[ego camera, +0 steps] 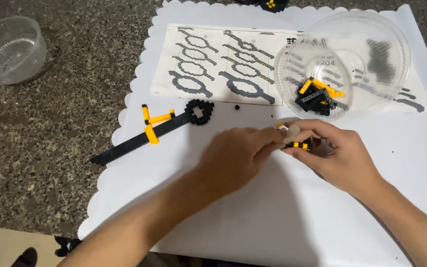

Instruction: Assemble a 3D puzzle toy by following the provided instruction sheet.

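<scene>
My left hand (pixel 235 158) and my right hand (pixel 337 155) meet over a white scalloped mat (pixel 273 217). Together their fingertips pinch a small black and yellow brick piece (pixel 300 145). To the left on the mat lies a long black brick assembly (pixel 149 133) shaped like a sword, with yellow crosspieces and a black ring at its upper end. A tiny black stud (pixel 236 107) lies loose above my left hand.
A clear plastic bowl (pixel 371 34) holding black and yellow bricks (pixel 317 96) stands on the instruction sheet (pixel 213 64) at the back right. An empty clear bowl (pixel 8 49) sits on the speckled stone counter (pixel 50 138) at far left.
</scene>
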